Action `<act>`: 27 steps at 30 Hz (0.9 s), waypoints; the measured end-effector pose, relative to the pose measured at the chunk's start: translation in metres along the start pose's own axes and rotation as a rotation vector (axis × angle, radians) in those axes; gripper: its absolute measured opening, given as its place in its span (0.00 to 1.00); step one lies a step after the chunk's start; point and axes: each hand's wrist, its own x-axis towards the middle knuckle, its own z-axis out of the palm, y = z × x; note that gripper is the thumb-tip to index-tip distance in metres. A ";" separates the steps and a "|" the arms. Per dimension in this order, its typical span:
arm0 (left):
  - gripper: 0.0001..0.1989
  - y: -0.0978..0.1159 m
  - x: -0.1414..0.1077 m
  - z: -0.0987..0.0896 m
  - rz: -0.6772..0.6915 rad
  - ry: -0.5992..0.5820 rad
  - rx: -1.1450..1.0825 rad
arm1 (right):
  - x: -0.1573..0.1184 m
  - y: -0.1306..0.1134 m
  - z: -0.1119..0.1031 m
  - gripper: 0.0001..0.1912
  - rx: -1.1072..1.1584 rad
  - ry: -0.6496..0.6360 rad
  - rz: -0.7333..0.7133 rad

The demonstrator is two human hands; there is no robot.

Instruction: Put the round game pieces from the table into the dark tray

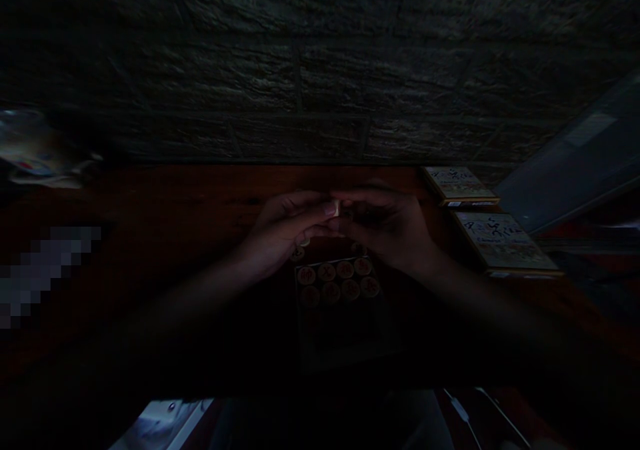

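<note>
Over the wooden table, my left hand [283, 229] and my right hand [395, 227] meet fingertip to fingertip. Between them is a small pale Chinese chess piece [337, 208], seen edge-on and pinched by the fingers of both hands. Just below, a shallow box [299, 337] holds two rows of round wooden Chinese chess pieces [345, 270] with red characters, set along its far side. Beyond the box's far edge, a few loose pieces [298, 254] lie partly hidden under my hands. Dim light hides the box's near part.
Two printed Chinese chess boxes [507, 240] lie on the table [185, 197] to the right, one behind the other. A stone-block wall [320, 83] rises behind the table. At far left sits a plastic-wrapped item [37, 150]. White cables [463, 413] hang below the front edge.
</note>
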 end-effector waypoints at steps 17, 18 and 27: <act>0.12 0.000 0.000 0.000 -0.025 -0.035 -0.048 | -0.001 0.004 0.000 0.21 -0.057 -0.005 -0.095; 0.11 0.001 0.000 0.001 -0.022 -0.021 -0.044 | -0.001 0.004 -0.001 0.21 -0.063 -0.005 -0.089; 0.09 0.000 0.000 0.001 -0.025 -0.041 -0.103 | -0.001 0.002 -0.001 0.17 -0.065 -0.016 -0.072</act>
